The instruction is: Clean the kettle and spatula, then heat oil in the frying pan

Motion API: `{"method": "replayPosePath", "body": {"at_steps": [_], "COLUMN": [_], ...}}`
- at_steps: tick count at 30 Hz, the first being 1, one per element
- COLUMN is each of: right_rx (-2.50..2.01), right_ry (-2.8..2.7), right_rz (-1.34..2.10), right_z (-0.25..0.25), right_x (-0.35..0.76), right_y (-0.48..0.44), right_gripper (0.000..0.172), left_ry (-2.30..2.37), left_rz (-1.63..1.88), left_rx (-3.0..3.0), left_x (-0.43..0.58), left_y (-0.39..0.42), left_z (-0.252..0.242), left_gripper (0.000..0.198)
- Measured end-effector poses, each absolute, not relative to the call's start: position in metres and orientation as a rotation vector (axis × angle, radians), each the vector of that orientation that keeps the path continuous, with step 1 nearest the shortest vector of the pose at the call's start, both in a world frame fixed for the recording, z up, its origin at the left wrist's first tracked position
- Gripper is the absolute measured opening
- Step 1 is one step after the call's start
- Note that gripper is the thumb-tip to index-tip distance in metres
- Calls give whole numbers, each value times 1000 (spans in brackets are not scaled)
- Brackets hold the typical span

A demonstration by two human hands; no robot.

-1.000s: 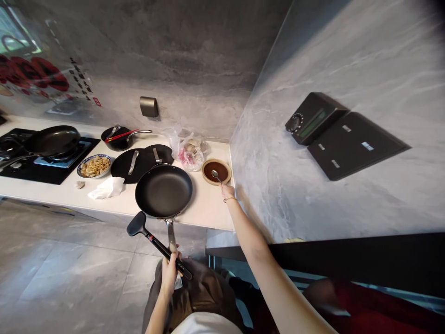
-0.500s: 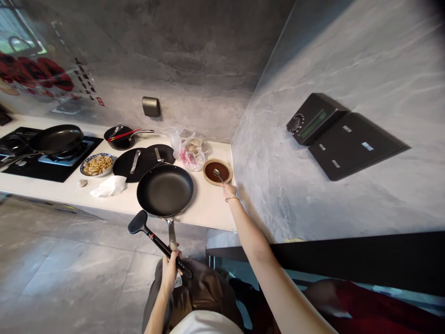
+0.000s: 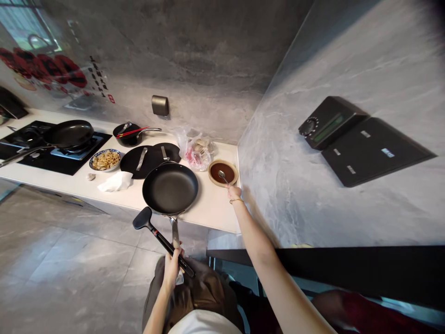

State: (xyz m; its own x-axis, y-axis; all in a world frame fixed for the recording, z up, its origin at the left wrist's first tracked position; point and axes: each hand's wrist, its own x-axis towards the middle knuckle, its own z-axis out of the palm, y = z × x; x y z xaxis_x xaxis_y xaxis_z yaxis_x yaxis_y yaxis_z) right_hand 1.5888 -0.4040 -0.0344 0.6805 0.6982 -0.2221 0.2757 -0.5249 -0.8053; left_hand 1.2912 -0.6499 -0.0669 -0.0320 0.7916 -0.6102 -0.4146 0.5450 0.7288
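My left hand (image 3: 173, 268) is closed around two handles at once: that of a black frying pan (image 3: 170, 188), whose body rests on the white counter (image 3: 208, 208), and that of a black spatula (image 3: 153, 229), which points up and left over the floor. My right hand (image 3: 234, 191) reaches to the counter's right end and pinches the handle of a metal spoon (image 3: 223, 176). The spoon's bowl sits in a tan bowl of dark brown sauce (image 3: 223, 172) beside the wall.
Behind the pan lie two black lids (image 3: 148, 157), a plastic bag (image 3: 194, 150), a small black pot with red chopsticks (image 3: 134, 134), a dish of food (image 3: 104, 160) and a crumpled tissue (image 3: 114, 182). Another pan (image 3: 67, 133) sits on the hob at left.
The view has shifted a little, so everything sits further right in the picture. Both hands keep their grips and the pan, spatula and spoon stay where they were.
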Motion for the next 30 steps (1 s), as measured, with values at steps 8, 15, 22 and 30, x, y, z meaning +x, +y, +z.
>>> {"method": "replayPosePath", "body": {"at_steps": [8,15,22,30], "right_rx": [-2285,-2326,-2342,-2370], "right_ry": [-1076,-1264,-1345,-1325], "right_rz": [303,131,95,121], "right_z": [-28,-33,-37,-40], "right_x": [1595,1595,1596,1597], "right_y": [-410,-421,-432,-435], "right_gripper": [28,34,34,37], "left_ry": [1230,1257,1256,1258], "left_rz": [1012,1009,1031,1038], "left_rx": [371,348,332,325], "left_x": [1291,1292,1294,1294], "left_y": [-650,-651,-651,-652], "left_z": [-69,-61,-58,-57], "left_gripper": [77,75,73,71]}}
